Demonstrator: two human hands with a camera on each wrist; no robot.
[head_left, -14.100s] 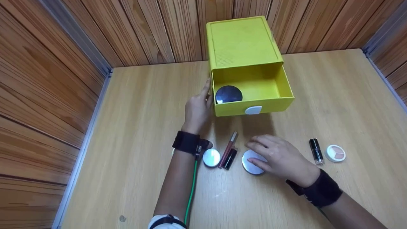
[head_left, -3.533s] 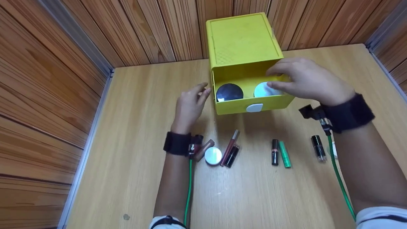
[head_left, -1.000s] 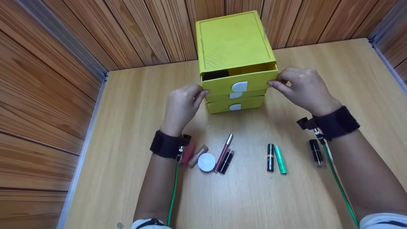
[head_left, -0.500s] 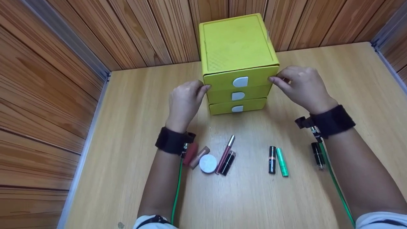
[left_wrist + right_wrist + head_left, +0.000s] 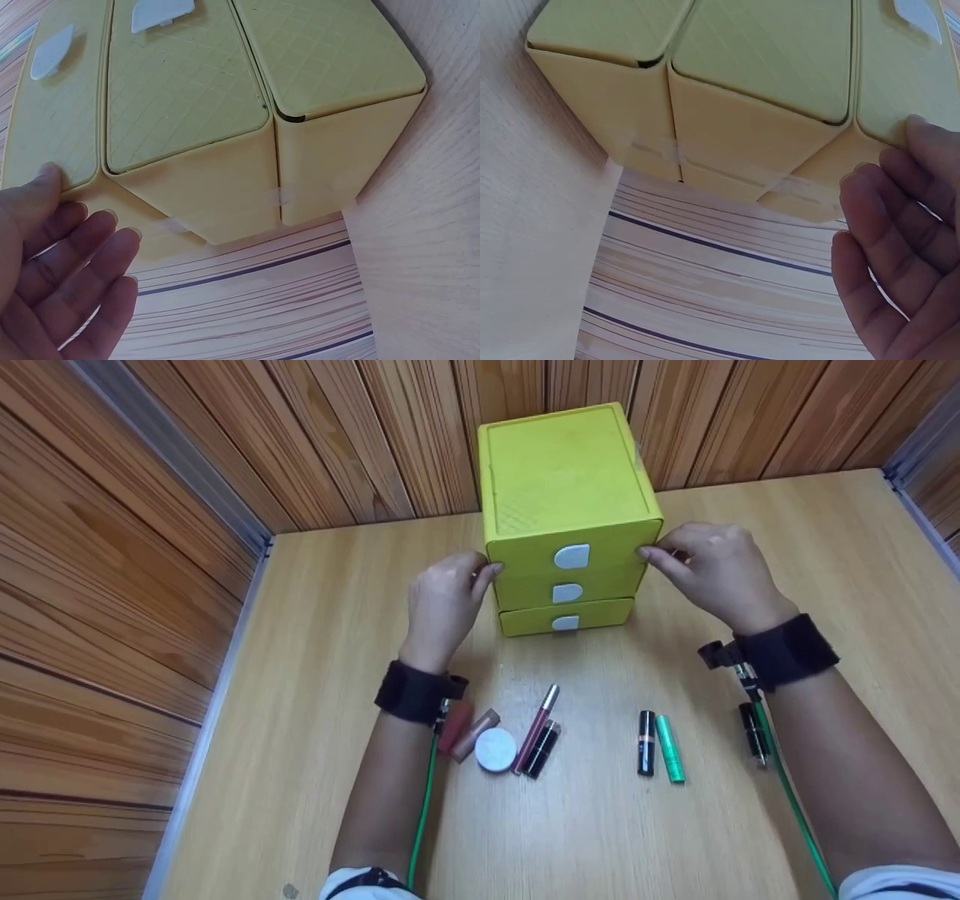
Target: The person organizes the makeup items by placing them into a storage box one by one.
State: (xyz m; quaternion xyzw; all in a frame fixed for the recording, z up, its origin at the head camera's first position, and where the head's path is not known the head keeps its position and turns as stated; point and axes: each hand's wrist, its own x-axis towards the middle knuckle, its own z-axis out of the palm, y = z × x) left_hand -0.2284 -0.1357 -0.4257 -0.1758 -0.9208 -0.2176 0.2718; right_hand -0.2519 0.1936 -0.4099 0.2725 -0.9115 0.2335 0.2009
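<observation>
A yellow three-drawer unit stands at the back of the table, all its drawers pushed in, each with a white pull tab. My left hand is at the left front corner of the top drawer. In the left wrist view its thumb presses the drawer front, the other fingers loosely bent beside the unit. My right hand mirrors it at the right corner; the right wrist view shows its thumb on the drawer front and relaxed fingers alongside. The drawer's contents are hidden.
Below the left hand lie a red tube, a mauve tube, a white round container, a lip gloss and a black tube. Rightward are a black-capped tube, a green tube and a black bottle.
The right hand set a silver round compact into the top drawer beside a dark round one. Both hands then pushed that drawer in until it closed flush.
</observation>
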